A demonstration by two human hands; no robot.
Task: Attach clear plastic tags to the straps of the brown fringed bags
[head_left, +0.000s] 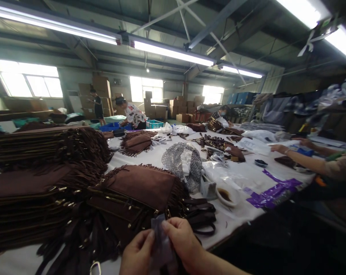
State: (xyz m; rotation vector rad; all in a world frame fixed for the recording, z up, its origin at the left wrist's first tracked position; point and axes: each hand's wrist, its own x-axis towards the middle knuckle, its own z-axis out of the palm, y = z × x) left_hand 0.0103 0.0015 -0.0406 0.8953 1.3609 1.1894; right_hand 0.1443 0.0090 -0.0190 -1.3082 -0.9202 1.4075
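At the bottom centre, my left hand and my right hand pinch a small grey, flat piece that looks like cloth or plastic film between thumbs and fingers. Its lower end is partly hidden by the hands. Just beyond them lies a brown fringed bag on top of other bags. Dark straps spread to the right of my right hand. More straps with metal clips hang to the left of my left hand.
Tall stacks of fringed bags fill the table's left side. A patterned grey bundle, a bowl of brown liquid and purple plastic lie to the right. A co-worker's arms reach over the right edge. Other people work farther back.
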